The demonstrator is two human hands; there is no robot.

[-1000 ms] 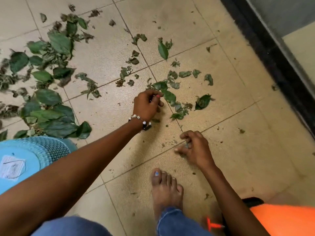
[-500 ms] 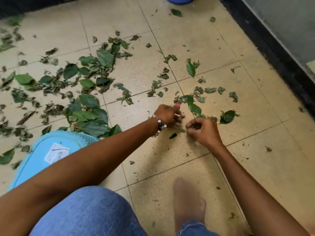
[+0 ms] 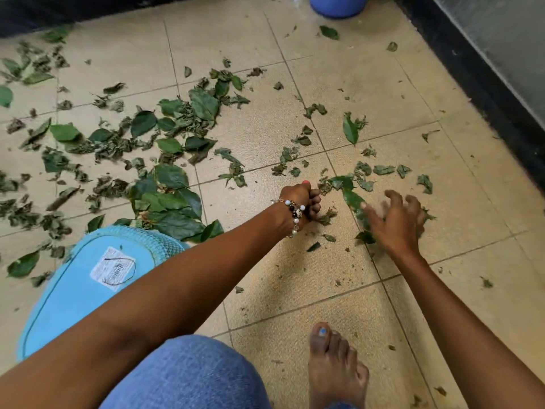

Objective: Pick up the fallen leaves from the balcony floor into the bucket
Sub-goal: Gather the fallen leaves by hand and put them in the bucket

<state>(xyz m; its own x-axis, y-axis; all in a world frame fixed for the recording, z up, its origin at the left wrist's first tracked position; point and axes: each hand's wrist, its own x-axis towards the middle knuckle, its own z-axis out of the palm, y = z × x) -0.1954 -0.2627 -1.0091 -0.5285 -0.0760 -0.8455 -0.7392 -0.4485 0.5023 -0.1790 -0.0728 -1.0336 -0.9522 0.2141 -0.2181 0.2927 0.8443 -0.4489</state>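
Green fallen leaves lie all over the beige tiled floor, with the thickest heap (image 3: 174,184) at the left and a smaller scatter (image 3: 365,175) ahead of my hands. My left hand (image 3: 299,202), with a bead bracelet on the wrist, is curled into a fist on the floor; a crumpled leaf piece (image 3: 327,215) sticks out by its fingers. To its right, my right hand (image 3: 396,221) is blurred, fingers spread and bent over a few leaves (image 3: 352,199). A dark blue bucket (image 3: 339,7) stands at the top edge, only partly in view.
A light blue plastic container (image 3: 88,278) with a mesh wall and a paper label sits at the lower left, beside my left forearm. My bare foot (image 3: 336,367) and denim-clad knee (image 3: 188,376) are at the bottom. A black skirting strip (image 3: 483,84) runs along the right wall.
My right hand has gone from a fist beside the left hand to spread fingers, moving right over the leaves. The left hand has stayed curled in place. The view has tilted up.
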